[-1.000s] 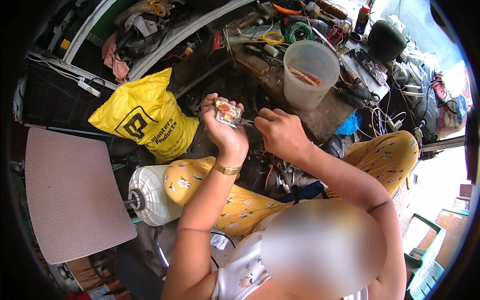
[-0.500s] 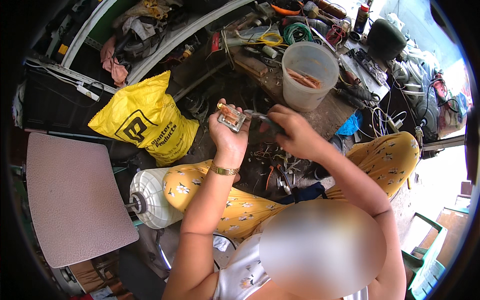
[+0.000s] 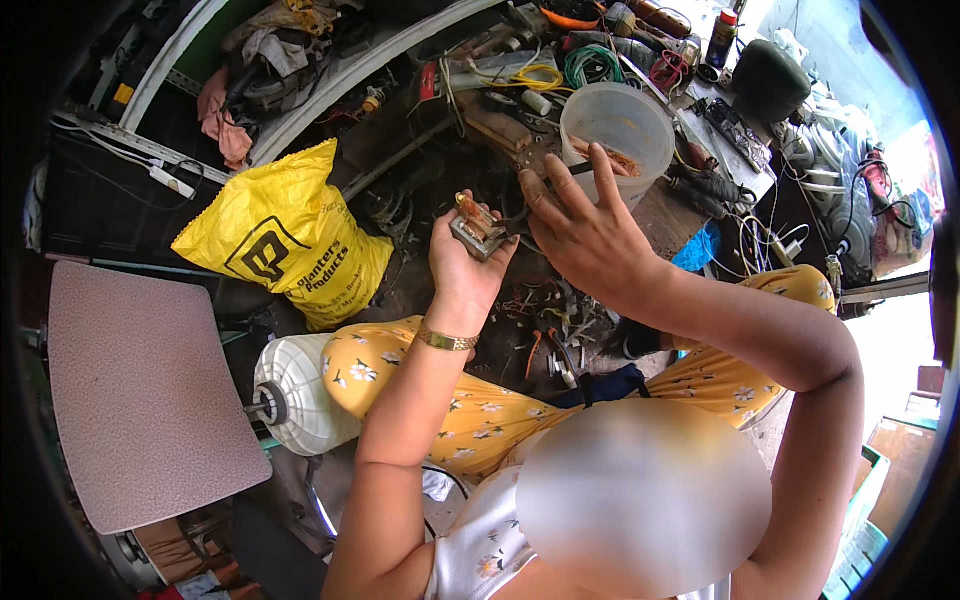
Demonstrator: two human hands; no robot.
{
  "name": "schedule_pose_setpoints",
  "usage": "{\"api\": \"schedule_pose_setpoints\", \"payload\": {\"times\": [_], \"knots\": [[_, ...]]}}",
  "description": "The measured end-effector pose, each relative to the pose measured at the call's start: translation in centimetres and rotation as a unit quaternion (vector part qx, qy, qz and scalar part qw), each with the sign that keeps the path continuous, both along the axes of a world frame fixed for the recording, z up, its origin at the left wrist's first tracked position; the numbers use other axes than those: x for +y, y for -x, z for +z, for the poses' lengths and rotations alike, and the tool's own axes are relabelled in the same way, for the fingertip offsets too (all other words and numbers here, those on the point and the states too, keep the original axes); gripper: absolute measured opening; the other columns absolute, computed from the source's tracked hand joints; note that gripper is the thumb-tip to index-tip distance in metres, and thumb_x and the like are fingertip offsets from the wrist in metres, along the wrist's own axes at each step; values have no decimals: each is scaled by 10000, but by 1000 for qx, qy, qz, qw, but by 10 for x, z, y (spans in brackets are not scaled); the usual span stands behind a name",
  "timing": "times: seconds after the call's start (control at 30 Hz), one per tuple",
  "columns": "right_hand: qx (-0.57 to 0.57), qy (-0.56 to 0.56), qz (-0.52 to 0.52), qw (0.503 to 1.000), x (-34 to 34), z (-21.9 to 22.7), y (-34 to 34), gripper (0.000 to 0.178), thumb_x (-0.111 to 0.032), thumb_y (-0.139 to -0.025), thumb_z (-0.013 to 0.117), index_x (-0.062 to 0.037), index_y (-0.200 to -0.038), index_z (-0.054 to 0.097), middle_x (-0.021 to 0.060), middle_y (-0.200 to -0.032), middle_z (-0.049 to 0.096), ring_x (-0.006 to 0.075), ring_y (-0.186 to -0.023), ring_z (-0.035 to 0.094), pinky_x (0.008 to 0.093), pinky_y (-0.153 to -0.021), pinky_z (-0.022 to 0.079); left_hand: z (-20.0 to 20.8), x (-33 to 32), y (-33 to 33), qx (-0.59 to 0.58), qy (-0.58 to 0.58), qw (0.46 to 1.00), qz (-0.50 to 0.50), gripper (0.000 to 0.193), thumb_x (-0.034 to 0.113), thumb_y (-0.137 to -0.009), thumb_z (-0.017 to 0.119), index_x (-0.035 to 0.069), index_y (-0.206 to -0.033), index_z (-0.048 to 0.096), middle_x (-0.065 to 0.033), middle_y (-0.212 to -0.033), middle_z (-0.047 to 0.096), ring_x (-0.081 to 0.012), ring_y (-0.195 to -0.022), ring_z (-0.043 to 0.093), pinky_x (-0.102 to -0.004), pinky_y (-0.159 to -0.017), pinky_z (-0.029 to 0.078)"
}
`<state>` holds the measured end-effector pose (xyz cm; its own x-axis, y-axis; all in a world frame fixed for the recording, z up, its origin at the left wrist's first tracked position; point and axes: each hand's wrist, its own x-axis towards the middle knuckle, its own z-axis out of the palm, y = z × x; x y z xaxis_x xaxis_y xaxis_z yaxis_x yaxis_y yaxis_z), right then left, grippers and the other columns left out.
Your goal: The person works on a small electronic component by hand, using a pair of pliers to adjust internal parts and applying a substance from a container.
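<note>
My left hand [image 3: 465, 265], palm up, is closed around a small block-shaped part [image 3: 478, 228] with a grey metal frame and copper-coloured windings, perhaps a small transformer. My right hand [image 3: 595, 225] is raised just to its right, back of the hand up and fingers spread apart. The right palm and thumb side are hidden, so the pliers-like tool seen earlier cannot be made out clearly. Behind the right fingers stands a translucent plastic bucket [image 3: 640, 115] with copper-coloured pieces [image 3: 615, 160] inside.
A yellow sack [image 3: 290, 235] stands on the left, beside a pinkish seat [image 3: 150, 390] and a white plastic container [image 3: 300, 395]. Scraps and an orange-handled tool [image 3: 534, 352] lie on the floor below my hands. Wires, tools and a dark bottle [image 3: 722, 38] crowd the far bench.
My right hand went from gripping a pliers-like tool to fingers spread, its back turned up. My left hand moved slightly right and tilted the part.
</note>
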<state>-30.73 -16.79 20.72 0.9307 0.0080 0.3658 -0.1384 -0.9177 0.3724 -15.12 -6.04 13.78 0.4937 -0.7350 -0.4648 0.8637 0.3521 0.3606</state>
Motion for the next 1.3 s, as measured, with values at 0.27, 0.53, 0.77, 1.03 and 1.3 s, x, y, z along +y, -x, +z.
{"api": "schedule_pose_setpoints", "payload": {"times": [0.27, 0.53, 0.77, 1.03, 1.3], "knots": [[2, -195, -41, 980, 19, -1, 11, 142, -213, -792, 604, -118, -862, 683, 51, -1035, 534, 240, -979, 489, 447, -785, 403, 23, 1, 12, 14, 61, 992, 106, 282, 206, -865, 408, 111, -1033, 613, -87, -867, 592, -225, -826, 587, -447, -922, 481], [-23, -164, -78, 983, 40, 8, 7, 111, -199, -789, 603, -115, -802, 674, 47, -965, 543, 255, -945, 497, 418, -739, 398, 29, 4, 20, -29, 58, 988, 138, 265, 240, -841, 401, 94, -958, 589, -88, -874, 595, -241, -812, 581, -456, -896, 489], [-11, -194, -104, 975, 48, 6, -1, 149, -203, -788, 596, -94, -807, 695, 69, -921, 545, 261, -881, 487, 440, -723, 379, 19, 6, 16, -147, 94, 972, 158, 268, 241, -831, 410, 113, -987, 586, -70, -888, 611, -237, -828, 586, -453, -835, 503], [-31, -137, -48, 989, 51, -3, -11, 151, -209, -752, 610, -90, -716, 695, 58, -848, 555, 251, -830, 488, 426, -690, 370, 15, 9, 23, -158, 37, 967, 196, 254, 240, -825, 398, 114, -961, 570, -41, -826, 576, -197, -783, 566, -393, -768, 507], [0, -160, -7, 987, 37, -11, -32, 107, -183, -718, 628, -85, -717, 673, 28, -822, 580, 231, -793, 566, 362, -660, 465, 13, 7, 10, -124, 18, 960, 250, 228, 221, -840, 400, 113, -953, 565, -37, -804, 569, -195, -764, 556, -392, -752, 503]]}}
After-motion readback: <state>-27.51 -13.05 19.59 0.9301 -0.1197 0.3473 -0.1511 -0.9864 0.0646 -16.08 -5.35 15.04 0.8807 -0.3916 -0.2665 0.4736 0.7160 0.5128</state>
